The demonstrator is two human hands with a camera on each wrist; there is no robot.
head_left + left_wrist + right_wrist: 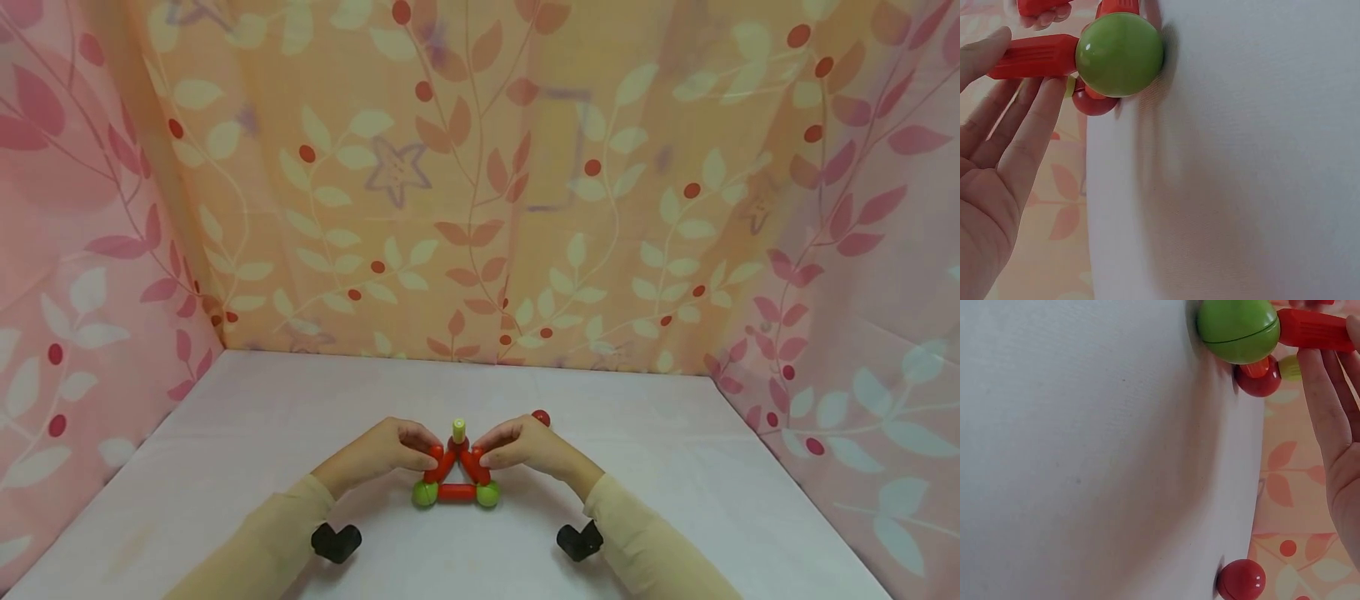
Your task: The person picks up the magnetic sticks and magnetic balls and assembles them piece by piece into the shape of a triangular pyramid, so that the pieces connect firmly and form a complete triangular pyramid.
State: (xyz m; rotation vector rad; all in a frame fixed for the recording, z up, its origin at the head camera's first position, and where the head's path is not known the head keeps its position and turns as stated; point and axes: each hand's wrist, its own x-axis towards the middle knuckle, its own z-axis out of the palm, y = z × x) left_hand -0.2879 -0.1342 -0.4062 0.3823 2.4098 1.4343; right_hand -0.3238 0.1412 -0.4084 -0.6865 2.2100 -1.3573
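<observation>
A triangle of red rods lies on the white table, with a green ball (424,493) at its left front corner, another green ball (487,493) at the right front and a dark red ball (457,445) at the back. A yellow-green rod (459,430) stands up from that back ball. My left hand (397,446) pinches a red rod (1038,56) that rises from the left green ball. Mirroring it, my right hand (528,446) holds a red rod (1316,330) upright on the right green ball, thumb on one side and fingers on the other.
Behind my right hand a loose red ball (541,418) sits on the white table (637,467). Patterned cloth (480,183) hangs at the back and both sides. Black wrist cameras (336,543) show below both forearms.
</observation>
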